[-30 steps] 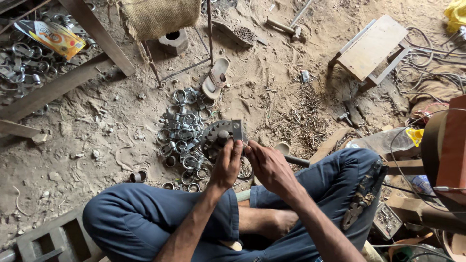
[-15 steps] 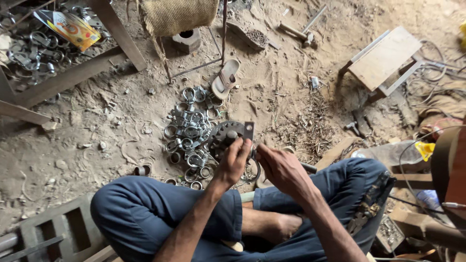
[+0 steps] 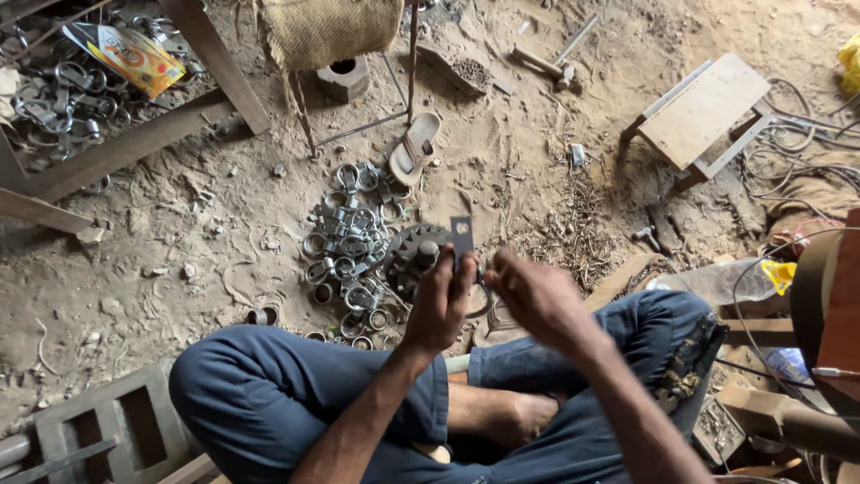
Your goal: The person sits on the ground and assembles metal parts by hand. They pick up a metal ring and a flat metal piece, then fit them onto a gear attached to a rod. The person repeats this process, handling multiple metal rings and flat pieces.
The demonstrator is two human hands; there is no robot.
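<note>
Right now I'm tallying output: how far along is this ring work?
Done, it seems: a heap of metal rings on the dirt floor. In hand: the left hand holds a flat metal plate upright; the right hand is blurred beside it. How much is left is unclear.

Flat orange-yellow packet point(image 3: 125, 54) top left, atop metal rings point(image 3: 54, 99)

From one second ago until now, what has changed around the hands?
The left hand has lifted a small flat metal plate upright, above the gear; earlier it lay low by the hands. The right hand stays close beside it, blurred. The pile of metal rings, the sandal and the wooden stool lie as before.
</note>
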